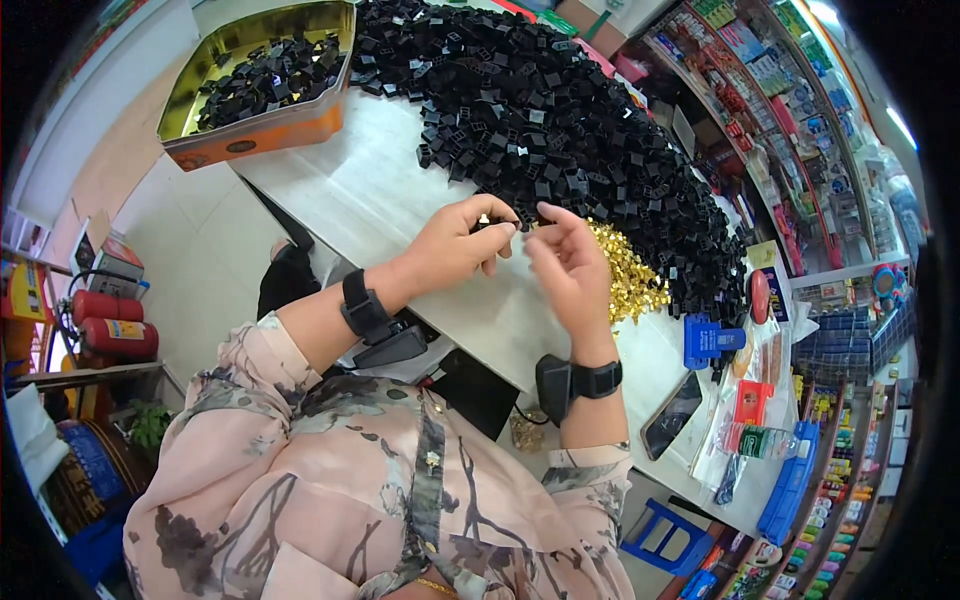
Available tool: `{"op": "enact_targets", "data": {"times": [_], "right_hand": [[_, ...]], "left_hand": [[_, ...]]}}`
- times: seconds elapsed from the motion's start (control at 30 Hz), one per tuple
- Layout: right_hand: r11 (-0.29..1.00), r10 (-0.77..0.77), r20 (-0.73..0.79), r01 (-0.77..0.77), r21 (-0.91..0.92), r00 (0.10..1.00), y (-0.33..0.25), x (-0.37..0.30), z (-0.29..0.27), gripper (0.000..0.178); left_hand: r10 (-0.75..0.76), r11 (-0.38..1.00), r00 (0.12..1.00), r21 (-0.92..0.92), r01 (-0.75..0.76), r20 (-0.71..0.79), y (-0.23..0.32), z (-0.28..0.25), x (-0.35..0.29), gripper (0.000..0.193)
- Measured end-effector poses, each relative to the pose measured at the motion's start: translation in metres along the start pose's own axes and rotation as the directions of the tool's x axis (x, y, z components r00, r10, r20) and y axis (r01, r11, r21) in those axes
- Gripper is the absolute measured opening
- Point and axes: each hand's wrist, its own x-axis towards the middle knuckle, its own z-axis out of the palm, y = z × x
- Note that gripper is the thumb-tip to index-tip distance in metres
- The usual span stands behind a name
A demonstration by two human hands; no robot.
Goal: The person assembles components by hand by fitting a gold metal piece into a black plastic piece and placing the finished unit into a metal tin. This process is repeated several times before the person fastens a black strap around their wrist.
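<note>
My left hand [455,243] is closed over the table, thumb and forefinger pinching a small black plastic piece [512,225]. A bit of gold shows between its fingers. Just to the right, my right hand [572,265] is held with thumb and fingers apart, and I see nothing gripped in it. Behind both hands spreads a large heap of black plastic pieces [530,110], small and square. Beside the right hand lies a pile of small gold metal pieces [630,275], partly covered by that hand.
An orange and gold tin [250,145] holding more black pieces stands at the far left of the table [390,140]. To the right lie a blue plastic object [712,340], a phone [672,415] and a clear bottle [760,441]. Stocked shelves [740,120] and a blue stool [668,537] stand beyond.
</note>
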Motion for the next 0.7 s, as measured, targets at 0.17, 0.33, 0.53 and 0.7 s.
{"op": "enact_targets", "data": {"times": [0.17, 0.33, 0.53, 0.7], "right_hand": [[0.706, -0.225, 0.087, 0.224, -0.672, 0.971, 0.012, 0.012, -0.008, 0.025], [0.64, -0.192, 0.075, 0.183, -0.746, 0.978, 0.003, 0.015, 0.002, 0.022], [0.791, -0.053, -0.02, 0.029, -0.611, 0.998, 0.005, 0.007, 0.0, 0.018], [0.649, -0.173, -0.012, 0.104, -0.754, 0.985, 0.006, 0.012, 0.003, 0.015]], "left_hand": [[0.086, 0.996, 0.996, 0.006, -0.086, -0.015, -0.003, 0.001, -0.001, 0.017], [0.14, 0.99, 0.985, 0.018, -0.139, -0.103, -0.005, 0.0, -0.003, 0.015], [0.134, 0.99, 0.989, -0.025, -0.136, -0.062, -0.003, -0.002, -0.002, 0.019], [0.122, 0.991, 0.992, -0.051, -0.124, -0.04, -0.002, -0.001, -0.002, 0.018]]}}
